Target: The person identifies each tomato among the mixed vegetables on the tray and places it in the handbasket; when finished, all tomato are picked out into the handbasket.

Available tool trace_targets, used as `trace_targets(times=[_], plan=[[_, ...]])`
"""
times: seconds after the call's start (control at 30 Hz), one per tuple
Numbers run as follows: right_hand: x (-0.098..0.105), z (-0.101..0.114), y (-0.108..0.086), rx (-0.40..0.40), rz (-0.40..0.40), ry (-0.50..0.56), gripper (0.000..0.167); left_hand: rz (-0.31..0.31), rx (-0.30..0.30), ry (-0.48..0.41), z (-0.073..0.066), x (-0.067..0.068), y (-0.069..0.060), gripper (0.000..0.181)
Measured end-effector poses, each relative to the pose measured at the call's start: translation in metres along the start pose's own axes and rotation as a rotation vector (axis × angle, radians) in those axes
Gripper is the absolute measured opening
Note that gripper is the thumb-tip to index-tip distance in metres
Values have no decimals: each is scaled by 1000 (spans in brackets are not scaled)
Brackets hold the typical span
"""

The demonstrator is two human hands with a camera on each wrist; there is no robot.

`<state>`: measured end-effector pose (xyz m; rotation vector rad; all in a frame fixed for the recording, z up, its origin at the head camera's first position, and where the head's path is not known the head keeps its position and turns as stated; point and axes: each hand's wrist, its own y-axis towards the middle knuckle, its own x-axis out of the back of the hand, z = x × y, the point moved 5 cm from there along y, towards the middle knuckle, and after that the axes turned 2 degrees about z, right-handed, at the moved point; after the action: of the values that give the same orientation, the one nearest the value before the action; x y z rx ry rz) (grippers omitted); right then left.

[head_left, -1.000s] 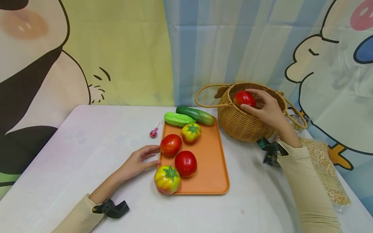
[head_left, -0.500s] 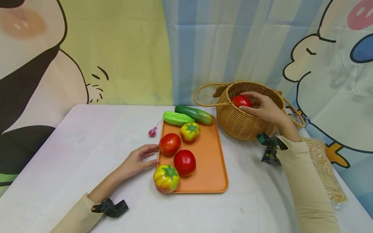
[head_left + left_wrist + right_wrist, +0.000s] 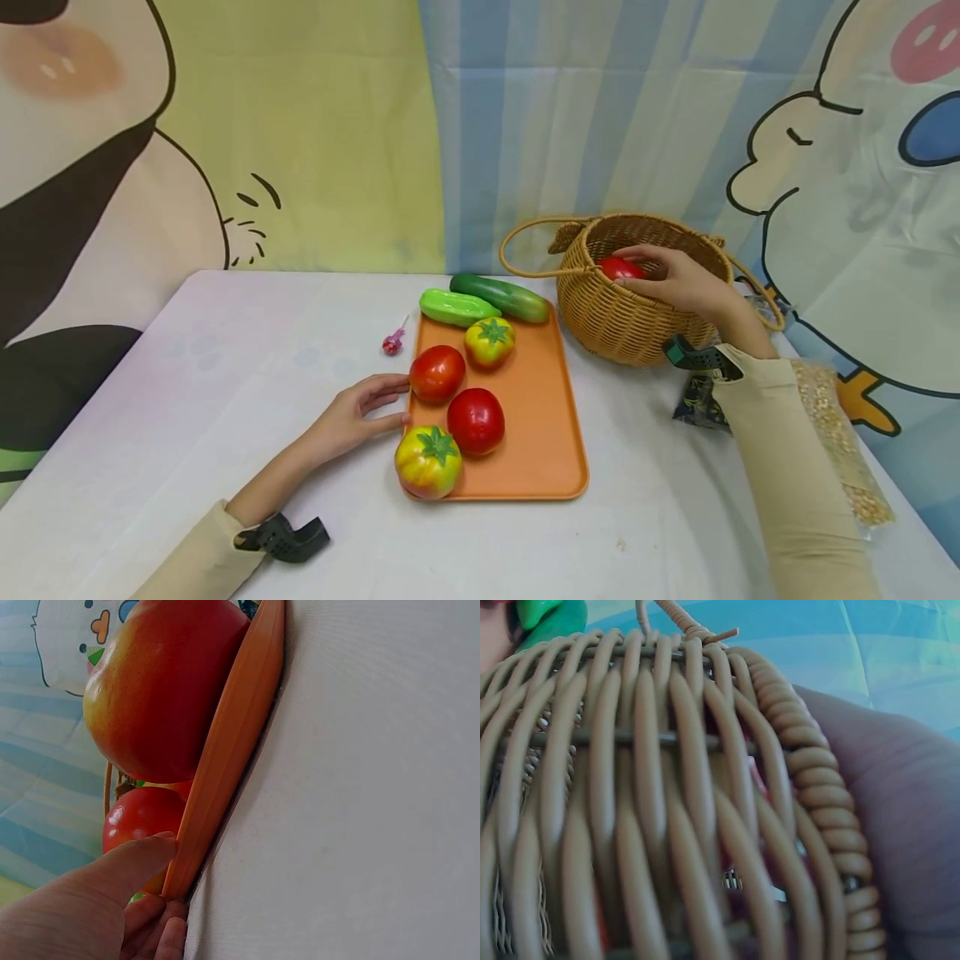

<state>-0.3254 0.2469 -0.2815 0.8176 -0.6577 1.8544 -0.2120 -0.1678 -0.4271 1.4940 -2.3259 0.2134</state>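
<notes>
Holds the red fruit (image 3: 619, 268) in the curled right hand (image 3: 678, 281), to that hand's left and inside the basket (image 3: 618, 329), well rightward of the spread left hand (image 3: 351, 420) touching the tray (image 3: 542, 417).

We can pass over the bare right part of the orange rectangular tray (image 3: 542, 417); two round red fruits (image 3: 477, 422) block its left side. At the tan woven wicker basket (image 3: 626, 325), a looped handle (image 3: 551, 273) juts leftward and the right hand (image 3: 675, 282) obstructs the near opening, leaving us a gap towards the far rim.
</notes>
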Motion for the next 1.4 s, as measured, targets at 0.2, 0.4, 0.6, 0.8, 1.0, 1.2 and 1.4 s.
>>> trace_targets(times=[0.2, 0.4, 0.6, 0.8, 1.0, 1.2, 1.4], plan=[[-1, 0, 2, 40, 34, -4, 52, -1, -10, 4, 0, -1, 0, 58], [-1, 2, 1, 74, 23, -2, 50, -6, -14, 8, 0, 0, -1, 58], [-2, 1, 0, 77, -1, -6, 47, -5, -15, 3, -1, 0, 0, 58], [-3, 3, -3, 91, -67, -33, 43, -6, -9, 2, 1, 0, -1, 58], [-4, 7, -7, 156, -164, -41, 43, -6, -5, -1, 1, 0, 0, 58], [-6, 9, -13, 201, -291, -36, 42, 2, 6, -5, 1, 0, -1, 59], [-9, 11, -17, 236, -360, -46, 38, -1, 6, -4, 1, 0, 0, 59]])
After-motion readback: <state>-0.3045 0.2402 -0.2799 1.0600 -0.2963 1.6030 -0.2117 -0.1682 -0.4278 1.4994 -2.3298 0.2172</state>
